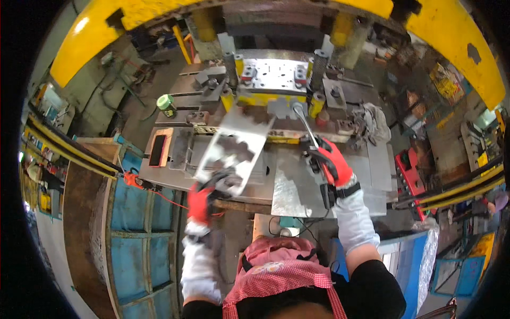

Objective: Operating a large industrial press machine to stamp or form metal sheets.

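My left hand (pixel 203 201), in a red and black glove, grips the near end of a metal sheet (pixel 254 142) with irregular cut-outs. The sheet is tilted and blurred by motion above the bench. In my gloved right hand (pixel 336 164) is a pick-up tool (pixel 307 125) with a thin metal rod and a round tip. That tip is at a small flat metal piece (pixel 278 108) in front of the press die (pixel 273 75); whether they touch, I cannot tell. A larger flat metal sheet (pixel 295 183) lies below my right hand.
A yellow press frame (pixel 87 34) arches overhead. On the bench's left are a green-lidded container (pixel 166 105) and a dark phone-like slab (pixel 158 150). Grey rags (pixel 373 123) lie on the right. A blue metal rack (pixel 141 212) stands left; a red box (pixel 410 173) stands right.
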`<action>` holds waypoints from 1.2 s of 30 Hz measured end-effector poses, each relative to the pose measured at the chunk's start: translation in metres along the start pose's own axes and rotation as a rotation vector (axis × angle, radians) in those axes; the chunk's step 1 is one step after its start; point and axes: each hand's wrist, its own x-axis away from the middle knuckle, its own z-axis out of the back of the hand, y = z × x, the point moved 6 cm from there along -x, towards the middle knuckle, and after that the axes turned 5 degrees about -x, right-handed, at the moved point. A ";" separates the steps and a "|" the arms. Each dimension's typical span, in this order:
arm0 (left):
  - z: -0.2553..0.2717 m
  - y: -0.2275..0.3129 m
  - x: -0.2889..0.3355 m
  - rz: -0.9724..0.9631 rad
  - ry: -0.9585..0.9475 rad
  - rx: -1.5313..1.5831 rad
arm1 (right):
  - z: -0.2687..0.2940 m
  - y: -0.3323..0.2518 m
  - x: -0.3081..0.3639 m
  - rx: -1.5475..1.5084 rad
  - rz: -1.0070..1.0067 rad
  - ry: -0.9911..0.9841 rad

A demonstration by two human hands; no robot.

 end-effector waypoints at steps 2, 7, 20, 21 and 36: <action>0.081 -0.009 0.055 0.095 0.115 0.055 | 0.017 0.041 0.057 -0.181 -0.355 0.073; 0.253 -0.013 0.181 0.157 0.227 0.206 | 0.039 0.052 0.131 -0.104 -0.440 0.186; 0.452 -0.111 0.106 0.060 0.905 0.072 | 0.060 0.106 0.118 -0.179 -0.518 0.304; 0.367 -0.108 0.072 0.070 0.744 -0.017 | 0.056 0.092 0.122 -0.159 -0.472 0.336; -0.043 -0.104 0.088 0.384 -0.343 0.301 | -0.024 0.175 -0.045 0.183 -0.583 -0.151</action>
